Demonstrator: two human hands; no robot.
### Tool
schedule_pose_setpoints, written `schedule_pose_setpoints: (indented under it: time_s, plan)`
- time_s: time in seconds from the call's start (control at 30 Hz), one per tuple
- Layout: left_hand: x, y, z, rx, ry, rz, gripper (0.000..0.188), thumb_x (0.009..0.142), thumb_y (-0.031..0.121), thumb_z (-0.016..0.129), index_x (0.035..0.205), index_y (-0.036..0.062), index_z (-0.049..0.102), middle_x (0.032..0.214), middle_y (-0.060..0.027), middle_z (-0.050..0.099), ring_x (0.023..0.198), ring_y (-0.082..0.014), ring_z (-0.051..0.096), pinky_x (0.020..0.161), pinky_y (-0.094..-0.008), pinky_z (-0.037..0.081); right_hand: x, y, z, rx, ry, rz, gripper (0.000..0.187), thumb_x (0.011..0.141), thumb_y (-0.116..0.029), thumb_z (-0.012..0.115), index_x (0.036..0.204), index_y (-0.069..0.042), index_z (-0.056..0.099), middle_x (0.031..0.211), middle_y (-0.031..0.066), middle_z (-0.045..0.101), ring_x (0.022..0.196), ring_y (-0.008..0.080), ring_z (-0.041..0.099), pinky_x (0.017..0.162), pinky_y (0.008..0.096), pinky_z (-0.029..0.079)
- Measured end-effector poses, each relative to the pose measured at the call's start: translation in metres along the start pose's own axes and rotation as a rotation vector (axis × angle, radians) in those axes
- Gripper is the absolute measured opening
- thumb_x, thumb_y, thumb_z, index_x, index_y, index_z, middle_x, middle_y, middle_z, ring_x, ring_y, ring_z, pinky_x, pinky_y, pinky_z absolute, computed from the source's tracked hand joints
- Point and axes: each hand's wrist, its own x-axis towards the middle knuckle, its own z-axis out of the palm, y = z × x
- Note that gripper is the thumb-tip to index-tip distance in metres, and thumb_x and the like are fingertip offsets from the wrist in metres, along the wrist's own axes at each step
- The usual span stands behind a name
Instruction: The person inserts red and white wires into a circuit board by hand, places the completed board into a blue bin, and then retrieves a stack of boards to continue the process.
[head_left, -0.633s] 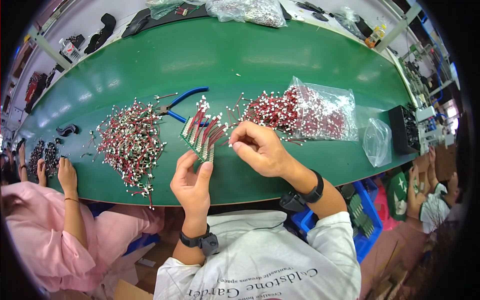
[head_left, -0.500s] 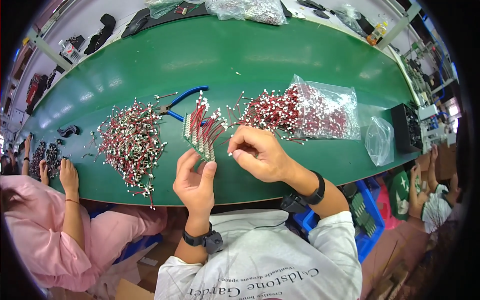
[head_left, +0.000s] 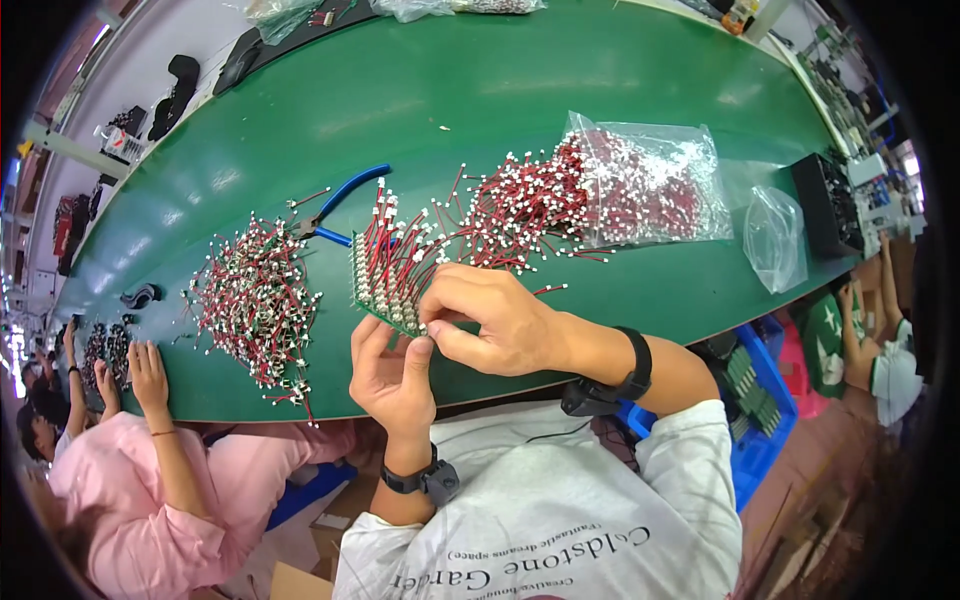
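Observation:
My left hand [head_left: 393, 382] holds a green circuit board panel [head_left: 372, 308] by its near edge, fingers beneath and thumb at the near corner. Rows of white connectors line the panel, and red wires with white plugs stand up from it. At that same corner my right hand [head_left: 492, 322] is closed in a pinch, thumb and forefinger on a small white connector mostly hidden by the fingertips. Blue-handled pliers [head_left: 352, 192] lie just beyond the panel. Right of it, loose red wire leads [head_left: 515, 205] spill from a clear plastic bag [head_left: 655, 185].
A heap of small wired boards [head_left: 255, 305] lies left of my hands. At right are an empty clear bag [head_left: 773, 240], a black box [head_left: 826, 205] and, below the table edge, a blue crate [head_left: 765, 420] with green boards. A co-worker's hand [head_left: 149, 380] rests at the left edge.
My right hand has moved left from beside the panel to its near corner, bringing the small white connector against it. My left hand keeps its hold, and the whole view has shifted slightly.

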Motion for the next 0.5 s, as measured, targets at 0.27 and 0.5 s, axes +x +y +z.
schedule_pose_setpoints:
  time_s: [0.27,0.5]
  plan:
    - [-0.002,0.0,-0.004,0.058,-0.032,0.067,0.034,0.085,-0.007,0.07,0.117,-0.0102,0.058,0.129,-0.0169,0.051,0.114,-0.0265,0.059,0.096,-0.0393,0.054,-0.004,0.005,0.004,-0.091,-0.024,0.019,0.008,0.079,-0.003,0.064,0.086,-0.001,0.06,0.082,0.0123,0.059,0.074,0.0311,0.061,0.065,0.039,0.051]
    - [-0.003,0.0,-0.011,0.091,-0.064,0.054,0.034,0.085,-0.007,0.071,0.116,-0.0112,0.058,0.13,-0.019,0.05,0.112,-0.0282,0.06,0.094,-0.0394,0.056,-0.003,0.002,0.003,-0.093,-0.046,-0.023,0.009,0.078,-0.003,0.065,0.086,-0.001,0.06,0.079,0.0118,0.059,0.072,0.0307,0.061,0.063,0.0392,0.051]
